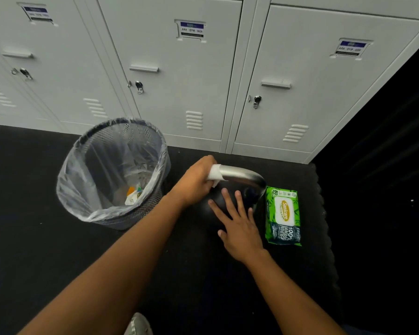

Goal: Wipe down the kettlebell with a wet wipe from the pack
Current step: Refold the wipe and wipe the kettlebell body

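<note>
A black kettlebell (213, 201) with a shiny steel handle (242, 175) stands on the dark floor mat. My left hand (195, 182) is wrapped around the left end of the handle with a white wet wipe (214, 174) pressed under its fingers. My right hand (237, 226) lies flat on the kettlebell's black body, fingers spread, holding nothing. The green wet wipe pack (283, 215) lies flat just right of the kettlebell, its lid closed.
A mesh waste bin (82, 165) with a clear liner and some scraps inside stands left of the kettlebell. Grey lockers (179, 81) form a wall right behind. The mat's edge (324, 213) runs past the pack; dark floor beyond.
</note>
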Available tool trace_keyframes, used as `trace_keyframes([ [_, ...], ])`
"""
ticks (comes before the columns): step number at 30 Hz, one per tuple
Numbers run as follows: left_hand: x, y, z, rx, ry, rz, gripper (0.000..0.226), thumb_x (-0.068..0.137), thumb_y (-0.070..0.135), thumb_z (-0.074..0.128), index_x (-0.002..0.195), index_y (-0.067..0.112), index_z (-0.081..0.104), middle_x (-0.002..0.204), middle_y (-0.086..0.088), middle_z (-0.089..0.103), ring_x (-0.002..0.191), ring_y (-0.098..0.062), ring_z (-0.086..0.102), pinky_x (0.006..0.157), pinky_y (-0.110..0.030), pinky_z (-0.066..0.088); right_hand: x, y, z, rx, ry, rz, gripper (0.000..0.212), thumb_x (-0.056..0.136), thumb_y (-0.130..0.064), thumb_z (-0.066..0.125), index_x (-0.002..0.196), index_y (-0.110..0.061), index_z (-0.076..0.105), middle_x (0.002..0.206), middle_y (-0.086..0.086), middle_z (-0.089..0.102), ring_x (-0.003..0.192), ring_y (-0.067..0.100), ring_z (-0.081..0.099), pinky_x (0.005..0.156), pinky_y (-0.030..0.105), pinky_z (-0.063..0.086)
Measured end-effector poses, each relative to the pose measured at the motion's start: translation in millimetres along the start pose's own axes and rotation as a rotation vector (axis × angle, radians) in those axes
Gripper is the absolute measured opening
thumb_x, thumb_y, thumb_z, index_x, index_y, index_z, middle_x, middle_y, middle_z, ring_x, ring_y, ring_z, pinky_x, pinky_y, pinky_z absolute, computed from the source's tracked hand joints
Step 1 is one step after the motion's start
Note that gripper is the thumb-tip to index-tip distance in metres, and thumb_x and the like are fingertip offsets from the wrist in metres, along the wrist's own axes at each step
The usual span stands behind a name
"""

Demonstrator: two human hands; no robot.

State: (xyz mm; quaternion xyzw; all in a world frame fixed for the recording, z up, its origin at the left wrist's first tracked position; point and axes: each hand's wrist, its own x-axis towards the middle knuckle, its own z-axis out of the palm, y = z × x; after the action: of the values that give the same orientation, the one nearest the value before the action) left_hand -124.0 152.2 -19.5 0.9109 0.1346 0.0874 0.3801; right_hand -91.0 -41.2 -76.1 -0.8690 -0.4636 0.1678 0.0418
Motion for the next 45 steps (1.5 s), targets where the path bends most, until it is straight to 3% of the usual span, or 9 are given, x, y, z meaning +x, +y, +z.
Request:
trace_keyframes([
  [5,-24,-18,31,-0.295,0.16,-0.217,0.034,0.096,0.015,0.058,0.123,0.022,0.039,0.113,0.002,0.061,0.104,-0.012,0.063,0.086,-0.033,0.054,0,1,2,0.004,0.005,0.002,0.096,0.093,-0.027,0.061,0.152,-0.049,-0.011,0.157,-0.014,-0.038,0.144,0.025,-0.036,0.119,0.063,0.007],
  [9,-26,-23,44,-0.398,0.05,-0.47,0.036,0.101,0.017,0.053,0.131,0.016,0.033,0.114,0.002,0.055,0.114,-0.021,0.058,0.087,-0.032,0.044,0,1,3,0.006,-0.006,0.004,0.097,0.093,-0.027,0.061,0.151,-0.051,-0.013,0.156,-0.013,-0.04,0.144,0.025,-0.037,0.119,0.063,0.003],
  [14,-24,-10,40,-0.477,0.207,-0.367,0.029,0.099,0.008,0.055,0.124,0.017,0.041,0.115,-0.002,0.058,0.11,-0.014,0.059,0.094,-0.035,0.051,2,0,4,-0.004,-0.002,0.01,0.097,0.093,-0.028,0.061,0.151,-0.051,-0.014,0.155,-0.012,-0.041,0.143,0.026,-0.038,0.119,0.064,0.004],
  [18,-12,7,31,-0.114,0.262,-0.116,0.035,0.088,0.003,0.065,0.118,0.011,0.051,0.115,-0.008,0.051,0.102,-0.021,0.052,0.086,-0.033,0.047,1,0,6,0.005,0.01,0.007,0.097,0.093,-0.029,0.061,0.151,-0.05,-0.015,0.157,-0.011,-0.039,0.144,0.025,-0.038,0.119,0.064,0.005],
  [23,8,23,15,0.498,0.042,0.14,0.054,0.081,0.017,0.075,0.129,0.012,0.051,0.121,-0.009,0.054,0.107,-0.027,0.051,0.093,-0.033,0.038,1,-1,4,-0.002,-0.001,0.011,0.096,0.093,-0.031,0.06,0.151,-0.049,-0.013,0.155,-0.011,-0.042,0.143,0.026,-0.038,0.118,0.064,0.002],
  [29,54,71,6,0.707,-0.393,0.023,0.038,0.089,0.033,0.067,0.12,0.013,0.057,0.112,-0.009,0.065,0.1,-0.029,0.062,0.083,-0.039,0.048,0,0,6,0.02,0.006,0.01,0.097,0.093,-0.03,0.061,0.146,-0.053,-0.017,0.163,-0.008,-0.027,0.145,0.025,-0.035,0.118,0.063,0.002],
  [37,15,46,12,0.513,-0.09,0.204,0.065,0.094,0.067,0.028,0.136,0.022,0.051,0.13,0.001,0.056,0.124,-0.02,0.048,0.113,-0.046,0.029,-1,-1,1,0.001,-0.029,0.007,0.083,0.095,-0.035,0.056,0.154,-0.044,-0.002,0.165,-0.002,-0.021,0.146,0.029,-0.031,0.12,0.064,0.006],
  [42,-13,14,1,-0.187,0.007,-0.125,0.051,0.106,0.048,0.022,0.156,0.036,0.017,0.156,0.01,0.036,0.145,-0.014,0.029,0.121,-0.057,-0.005,-1,-2,1,0.012,0.011,-0.001,0.097,0.093,-0.028,0.061,0.151,-0.05,-0.013,0.155,-0.012,-0.041,0.143,0.025,-0.039,0.117,0.06,-0.003],
  [45,-11,20,4,-0.129,0.043,-0.173,0.052,0.103,0.049,0.019,0.146,0.029,0.04,0.157,0.005,0.034,0.149,-0.018,0.019,0.12,-0.061,-0.007,0,-3,0,0.01,0.007,0.001,0.097,0.093,-0.029,0.061,0.151,-0.05,-0.014,0.155,-0.012,-0.042,0.142,0.025,-0.04,0.116,0.061,-0.004],
])
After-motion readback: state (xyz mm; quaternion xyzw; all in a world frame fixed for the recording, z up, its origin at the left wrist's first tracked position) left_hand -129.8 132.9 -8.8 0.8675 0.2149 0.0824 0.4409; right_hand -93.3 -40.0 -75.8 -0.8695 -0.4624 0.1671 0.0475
